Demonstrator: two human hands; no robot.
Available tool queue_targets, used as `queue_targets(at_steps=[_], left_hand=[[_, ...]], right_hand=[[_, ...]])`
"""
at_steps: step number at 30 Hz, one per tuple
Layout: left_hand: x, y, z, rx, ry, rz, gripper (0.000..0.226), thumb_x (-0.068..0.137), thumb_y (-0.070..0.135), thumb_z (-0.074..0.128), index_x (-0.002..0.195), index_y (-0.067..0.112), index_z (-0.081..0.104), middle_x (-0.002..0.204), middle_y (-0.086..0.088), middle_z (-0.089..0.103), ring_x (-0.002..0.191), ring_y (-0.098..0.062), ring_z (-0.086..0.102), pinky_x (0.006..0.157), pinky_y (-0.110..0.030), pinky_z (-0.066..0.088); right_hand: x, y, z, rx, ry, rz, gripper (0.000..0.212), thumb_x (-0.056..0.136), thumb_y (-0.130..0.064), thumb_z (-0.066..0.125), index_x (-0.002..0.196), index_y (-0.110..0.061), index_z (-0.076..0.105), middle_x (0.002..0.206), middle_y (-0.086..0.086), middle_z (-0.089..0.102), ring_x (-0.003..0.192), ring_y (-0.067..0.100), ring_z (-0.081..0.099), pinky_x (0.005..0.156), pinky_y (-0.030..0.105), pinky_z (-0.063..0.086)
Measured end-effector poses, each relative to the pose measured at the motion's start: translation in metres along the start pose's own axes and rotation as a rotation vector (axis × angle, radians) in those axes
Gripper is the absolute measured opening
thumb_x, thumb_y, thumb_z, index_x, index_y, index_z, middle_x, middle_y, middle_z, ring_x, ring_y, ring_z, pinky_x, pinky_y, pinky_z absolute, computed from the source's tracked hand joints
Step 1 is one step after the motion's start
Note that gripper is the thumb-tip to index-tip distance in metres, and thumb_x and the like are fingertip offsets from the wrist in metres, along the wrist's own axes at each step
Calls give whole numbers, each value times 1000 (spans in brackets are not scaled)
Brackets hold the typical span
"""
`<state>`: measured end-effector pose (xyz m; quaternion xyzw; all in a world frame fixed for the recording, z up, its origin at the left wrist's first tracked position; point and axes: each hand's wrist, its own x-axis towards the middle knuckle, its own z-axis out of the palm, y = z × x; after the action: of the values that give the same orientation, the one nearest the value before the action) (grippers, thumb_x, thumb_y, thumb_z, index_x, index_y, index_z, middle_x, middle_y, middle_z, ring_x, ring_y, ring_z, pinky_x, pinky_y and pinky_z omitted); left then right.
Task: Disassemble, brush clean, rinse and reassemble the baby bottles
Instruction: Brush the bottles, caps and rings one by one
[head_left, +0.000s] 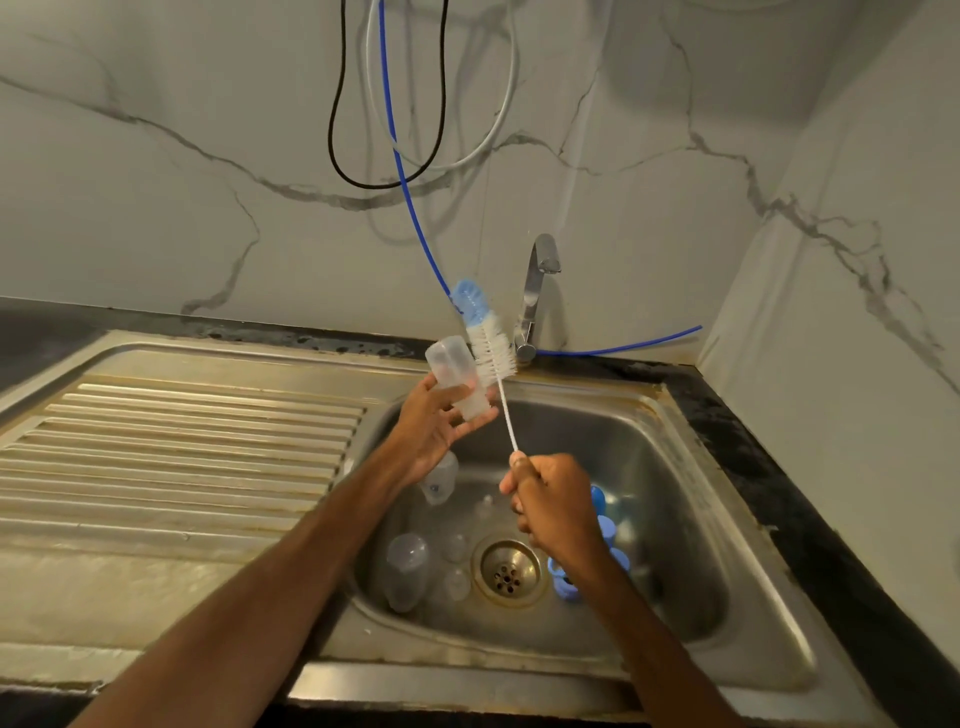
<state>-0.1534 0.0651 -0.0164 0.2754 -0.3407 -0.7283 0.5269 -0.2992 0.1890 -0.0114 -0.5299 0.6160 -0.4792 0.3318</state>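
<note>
Over the sink (670, 457), the left hand (434, 426) is gripping a clear bottle (454, 376) while the right hand (553, 501) is clenching the brush (491, 353) by its wire handle, bristles beside the bottle. Blue parts (563, 581), possibly rings, are lying half hidden behind that hand.

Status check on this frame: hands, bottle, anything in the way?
Left hand holds clear bottle. Right hand grips bottle brush handle; bristles beside bottle, not inside. Nothing between them.
</note>
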Motion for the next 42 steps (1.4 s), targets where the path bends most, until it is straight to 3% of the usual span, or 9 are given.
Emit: queue_targets(at_steps=[3,8,13,19,25,28,31,36,42], left_hand=[[2,-5,1,234,110,71,66,91,-3,61,146,19,31,136,-19,54,110,-34,67,83,-51,62],[4,-7,-12,698,102,283,69,88,46,70,143,29,32,131,-9,58,109,-27,67,78,-40,61],[5,-11,-24,972,117,474,57,92,29,75,138,21,43,133,1,62,117,-12,62,92,-27,53],[7,-21,-22,1184,54,550,71,90,21,77,149,21,36,147,-4,51,126,-13,50,99,-28,45],[14,-17,-31,1254,178,567,72,89,22,78,149,23,39,142,-11,51,127,-24,51,101,-42,50],[13,-19,-31,1263,162,550,71,89,23,77,148,27,38,143,-10,49,129,-25,50,102,-44,51],[13,-30,-23,1304,100,559,72,89,24,76,149,30,35,145,-6,48,130,-23,48,103,-41,47],[18,-21,-34,1295,222,535,72,89,24,78,149,24,38,141,-13,51,128,-27,50,100,-39,47],[14,-30,-19,1231,88,584,68,89,27,76,146,27,39,144,-3,51,128,-20,52,103,-43,51]], right_hand=[[9,-2,-9,-79,-37,-11,47,104,-23,52,60,-14,64,37,-8,48,32,3,41,37,17,31],[25,-1,-20,-173,-20,-139,44,102,-21,56,60,-20,70,42,-9,55,41,6,49,52,27,43],[4,9,-19,-260,-53,-201,42,101,-15,57,61,-9,71,38,-20,52,40,-2,53,49,9,36],[9,10,-19,-311,5,-226,43,99,-13,59,60,-1,71,44,-23,57,49,-2,60,54,10,42],[4,20,-17,-380,8,-204,45,98,-21,60,61,4,66,47,7,59,40,5,47,51,37,48],[4,14,-14,-383,4,-200,45,99,-21,59,64,6,67,51,11,62,40,4,49,50,28,45],[11,4,-11,-363,42,-172,45,100,-17,57,63,5,69,42,-9,56,43,-3,56,49,14,41],[-2,21,-10,-392,-5,-189,46,99,-24,60,64,6,66,55,14,64,53,28,63,60,40,52],[16,18,-11,-382,89,-132,47,99,-25,58,64,5,66,59,17,66,59,32,66,61,38,51]])
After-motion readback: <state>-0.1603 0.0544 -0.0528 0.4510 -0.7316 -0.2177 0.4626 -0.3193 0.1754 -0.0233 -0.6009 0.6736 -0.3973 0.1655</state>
